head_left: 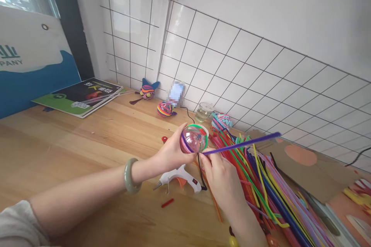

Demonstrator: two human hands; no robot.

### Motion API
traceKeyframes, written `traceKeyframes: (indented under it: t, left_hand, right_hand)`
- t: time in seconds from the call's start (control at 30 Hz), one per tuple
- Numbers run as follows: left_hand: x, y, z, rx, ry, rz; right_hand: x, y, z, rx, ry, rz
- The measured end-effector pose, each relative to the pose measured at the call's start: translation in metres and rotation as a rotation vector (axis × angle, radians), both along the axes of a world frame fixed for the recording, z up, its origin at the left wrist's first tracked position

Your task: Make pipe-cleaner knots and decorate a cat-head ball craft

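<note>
My left hand (174, 146) is wrapped round a clear plastic ball (193, 139), its thumb on top and fingers beneath. Green and purple bands run round the ball, and a pinkish layer shows through it. A purple pipe cleaner (243, 143) reaches from the ball's lower right side out to the right. Close to the ball, my right hand (218, 171) pinches this pipe cleaner between thumb and forefinger. Under the hands, a white glue gun (181, 177) rests on the table on its stand, nozzle to the left. A short red piece (167, 203) lies in front of it.
Many coloured pipe cleaners (269, 185) spread across the right side of the wooden table (95, 154). Along the wall stand a blue-eared wrapped ball (147, 89), a striped ball (165, 109), a blurred phone (176, 93), a glass jar (204, 112) and a pastel ball (222, 121). Books (82, 96) lie left.
</note>
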State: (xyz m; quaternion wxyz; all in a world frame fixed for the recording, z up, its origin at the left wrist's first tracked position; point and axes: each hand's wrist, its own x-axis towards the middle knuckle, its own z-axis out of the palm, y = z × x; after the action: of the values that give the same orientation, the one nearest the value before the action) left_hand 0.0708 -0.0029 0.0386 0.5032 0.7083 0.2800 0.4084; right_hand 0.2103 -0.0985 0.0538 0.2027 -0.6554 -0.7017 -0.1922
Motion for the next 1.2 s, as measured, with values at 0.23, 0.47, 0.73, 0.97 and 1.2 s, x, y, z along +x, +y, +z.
traceKeyframes:
  t: [0.23,0.47,0.73,0.97,1.2]
  left_hand:
    - [-0.001,0.000,0.002,0.067,0.020,0.007]
    - [0.000,0.001,-0.004,0.060,0.065,0.019]
    - [-0.003,0.001,-0.002,-0.037,0.068,-0.055]
    - [0.001,0.001,-0.004,-0.055,0.018,-0.070]
    - [0.003,-0.002,0.008,-0.199,-0.074,-0.146]
  right_hand:
    - [-0.002,-0.001,0.005,0.035,-0.118,-0.005]
    - [0.001,-0.005,0.005,0.014,-0.160,-0.043]
    - [0.003,-0.007,0.009,0.033,-0.090,-0.024]
    - [0.004,-0.005,0.010,0.039,0.000,0.036]
    - [0.003,-0.004,0.010,0.070,0.066,0.084]
